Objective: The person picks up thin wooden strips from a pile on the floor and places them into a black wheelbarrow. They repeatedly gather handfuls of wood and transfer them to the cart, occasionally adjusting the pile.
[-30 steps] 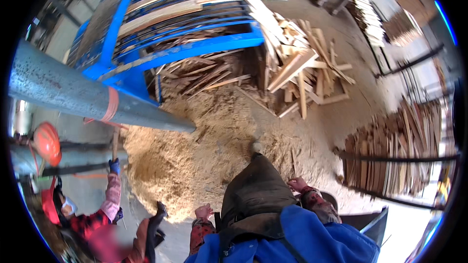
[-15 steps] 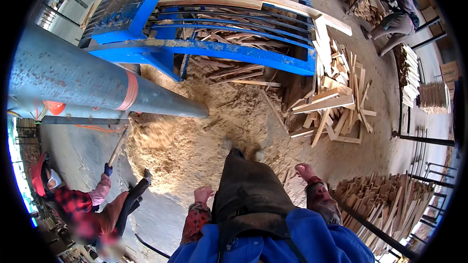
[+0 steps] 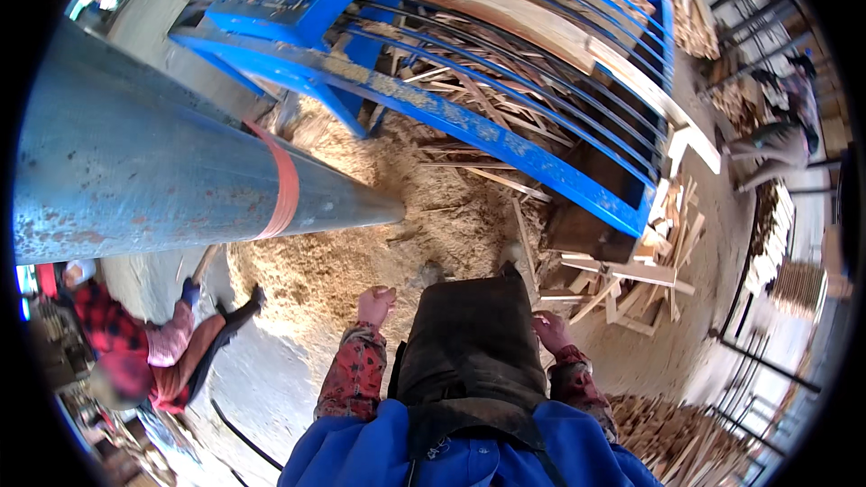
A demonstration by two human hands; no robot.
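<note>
My left hand [image 3: 376, 306] hangs in front of me, left of my dark apron [image 3: 469, 334]. Its fingers are curled in, and nothing shows in them. On the other side, my right hand [image 3: 551, 332] is close against the apron's edge, loosely curled, with no object visible in it. Both arms have red patterned sleeves. Below the hands lies a floor spread with sawdust [image 3: 307, 284]. A dark shoe tip [image 3: 510, 271] shows past the apron's far edge.
A blue metal rack [image 3: 505, 131] holding boards and scraps stands ahead. A thick grey pipe [image 3: 180, 162] slants in from the left. Wood offcuts [image 3: 631, 284] are heaped right. A person [image 3: 149, 334] grips a pole at left; another [image 3: 780, 131] bends far right. Slats [image 3: 667, 433] lie lower right.
My view has turned and moved nearer the rack and pipe. My right hand has come in beside the apron; my left hand has risen slightly. The person at left now appears lower and further left.
</note>
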